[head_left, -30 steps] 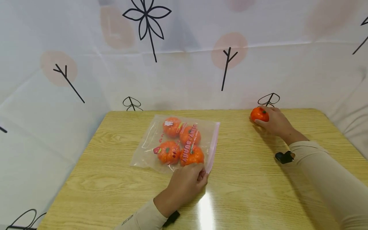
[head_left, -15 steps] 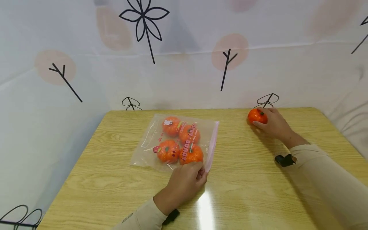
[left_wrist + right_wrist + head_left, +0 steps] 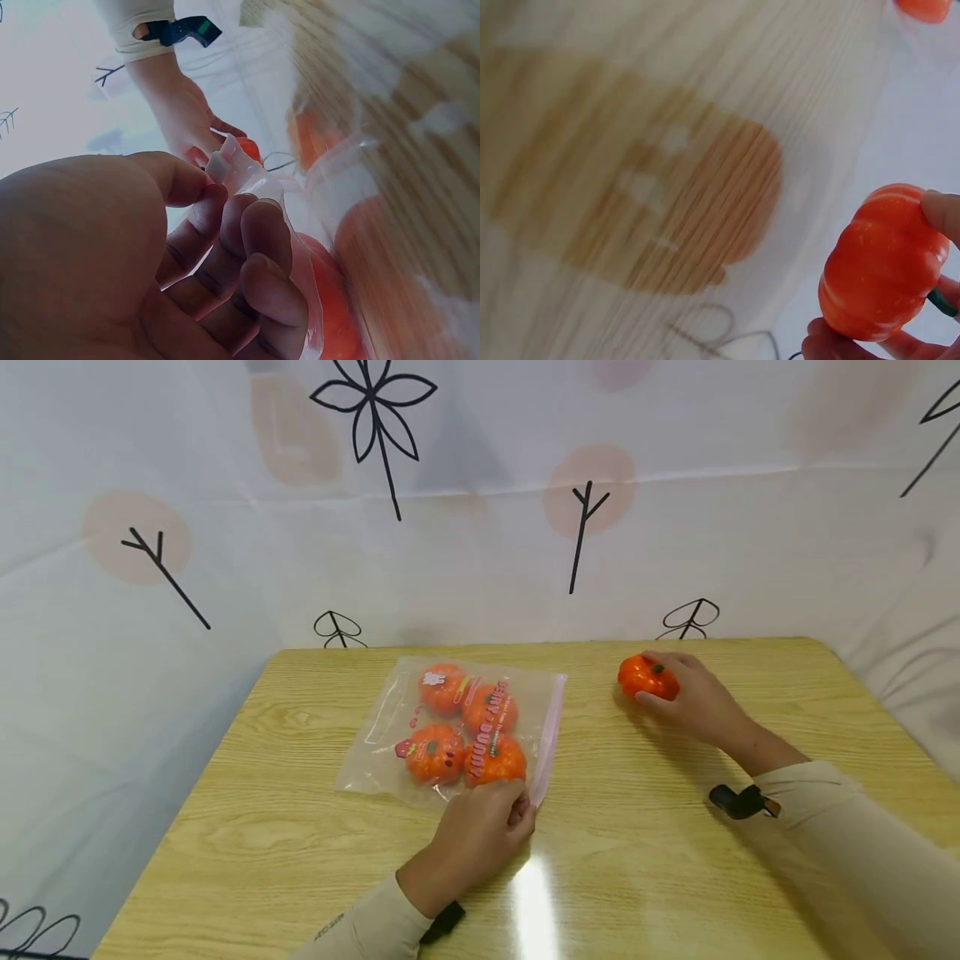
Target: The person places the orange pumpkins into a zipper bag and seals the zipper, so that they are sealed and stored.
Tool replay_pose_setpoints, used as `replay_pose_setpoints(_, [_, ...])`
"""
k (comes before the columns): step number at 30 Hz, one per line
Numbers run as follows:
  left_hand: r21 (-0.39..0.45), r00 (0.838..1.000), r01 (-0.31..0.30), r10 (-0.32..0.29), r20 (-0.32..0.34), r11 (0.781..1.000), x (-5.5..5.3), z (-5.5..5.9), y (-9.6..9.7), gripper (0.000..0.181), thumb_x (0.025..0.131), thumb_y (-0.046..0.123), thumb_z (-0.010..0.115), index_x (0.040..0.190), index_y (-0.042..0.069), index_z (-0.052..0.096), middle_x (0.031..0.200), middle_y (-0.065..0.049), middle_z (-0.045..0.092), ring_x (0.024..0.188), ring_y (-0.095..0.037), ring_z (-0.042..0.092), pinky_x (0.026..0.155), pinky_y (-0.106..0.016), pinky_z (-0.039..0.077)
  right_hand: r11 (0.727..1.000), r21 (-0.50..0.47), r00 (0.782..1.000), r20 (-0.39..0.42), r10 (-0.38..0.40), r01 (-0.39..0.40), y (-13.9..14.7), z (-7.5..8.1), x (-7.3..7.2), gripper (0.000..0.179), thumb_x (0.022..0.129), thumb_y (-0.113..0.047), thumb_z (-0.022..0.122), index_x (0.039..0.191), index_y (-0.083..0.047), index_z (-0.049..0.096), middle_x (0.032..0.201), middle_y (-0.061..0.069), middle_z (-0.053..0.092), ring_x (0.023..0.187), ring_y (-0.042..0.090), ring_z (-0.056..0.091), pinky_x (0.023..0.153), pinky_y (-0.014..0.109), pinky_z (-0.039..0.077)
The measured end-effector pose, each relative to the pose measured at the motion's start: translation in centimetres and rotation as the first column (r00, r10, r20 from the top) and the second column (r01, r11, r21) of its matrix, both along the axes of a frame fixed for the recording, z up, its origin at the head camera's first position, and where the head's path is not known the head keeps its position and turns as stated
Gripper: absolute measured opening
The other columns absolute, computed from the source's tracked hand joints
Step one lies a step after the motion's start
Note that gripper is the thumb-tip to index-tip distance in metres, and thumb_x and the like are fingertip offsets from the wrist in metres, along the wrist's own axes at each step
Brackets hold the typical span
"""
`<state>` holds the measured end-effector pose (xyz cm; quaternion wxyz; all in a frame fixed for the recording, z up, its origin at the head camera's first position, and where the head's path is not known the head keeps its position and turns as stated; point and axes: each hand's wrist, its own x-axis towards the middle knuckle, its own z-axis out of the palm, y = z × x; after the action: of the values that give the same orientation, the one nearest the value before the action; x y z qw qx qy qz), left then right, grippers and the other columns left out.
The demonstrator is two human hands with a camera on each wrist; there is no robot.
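A clear zip bag (image 3: 378,747) with pink lettering and a pink zip strip (image 3: 553,727) lies flat on the table. Inside it are several orange toy pumpkins (image 3: 435,756). My left hand (image 3: 476,835) pinches the bag's near right corner; in the left wrist view, thumb and forefinger meet at the plastic edge. Farther back on the right, my right hand (image 3: 701,702) holds another orange toy pumpkin (image 3: 643,677) with a green stem. In the right wrist view, the fingers grip this pumpkin (image 3: 885,262) from its stem side. Part of its stem is hidden.
Both hands work over a light wood-grain table (image 3: 300,843). A white cloth (image 3: 480,577) printed with black plant drawings and pale pink blotches hangs behind it and at the sides. Dark straps (image 3: 742,802) sit at the wrists.
My right hand has moved left and slightly toward me, carrying the pumpkin with it. The left hand stays at the bag's corner. The head view has shifted a little.
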<state>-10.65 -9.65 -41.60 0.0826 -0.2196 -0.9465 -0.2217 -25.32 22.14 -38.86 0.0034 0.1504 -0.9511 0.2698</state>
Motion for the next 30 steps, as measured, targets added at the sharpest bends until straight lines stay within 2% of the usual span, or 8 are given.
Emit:
replay_pose_setpoints(7, [0.0,1.0,0.002,-0.002,0.003,1.0,-0.1,0.1,-0.1,0.021,0.089,0.024,0.068,0.074,0.021,0.055,0.063,0.013,0.043,0.055,0.001,0.038,0.047,-0.016,0.029,0.998,-0.032,0.998,-0.051,0.043,-0.045,-1.5,0.5,1.9,0.068,0.094,-0.035,0.068,0.149,-0.005,0.04,0.146,0.031,0.039,0.115,0.047,0.051,0.091,0.062,0.047])
replay_pose_setpoints(11, [0.0,1.0,0.0,0.0,0.011,1.0,-0.1,0.3,0.0,0.021,0.089,0.023,0.068,0.073,0.021,0.054,0.063,0.013,0.042,0.055,0.0,0.038,0.048,-0.016,0.029,0.995,-0.056,0.995,-0.072,0.076,-0.08,-2.3,0.7,3.0,0.067,0.093,-0.031,0.07,0.148,-0.005,0.042,0.144,0.028,0.042,0.114,0.044,0.053,0.091,0.059,0.049])
replay_pose_setpoints(16, [0.008,1.0,-0.002,0.002,0.026,1.0,0.1,0.4,0.0,0.023,0.088,0.022,0.068,0.072,0.021,0.052,0.063,0.013,0.042,0.055,0.0,0.038,0.047,-0.017,0.029,0.99,-0.083,0.991,-0.069,0.111,-0.116,-3.3,0.9,4.1,0.066,0.092,-0.027,0.072,0.147,-0.004,0.043,0.145,0.025,0.043,0.12,0.043,0.052,0.096,0.06,0.048])
replay_pose_setpoints(30, [0.01,0.999,-0.004,0.003,0.042,1.0,0.3,0.8,-0.1,0.021,0.088,0.024,0.068,0.073,0.022,0.053,0.064,0.013,0.043,0.056,0.0,0.039,0.048,-0.017,0.029,0.974,-0.152,0.985,-0.044,0.165,-0.17,-5.5,0.6,6.5,0.069,0.087,-0.021,0.078,0.144,-0.002,0.045,0.145,0.02,0.049,0.123,0.037,0.054,0.096,0.054,0.051])
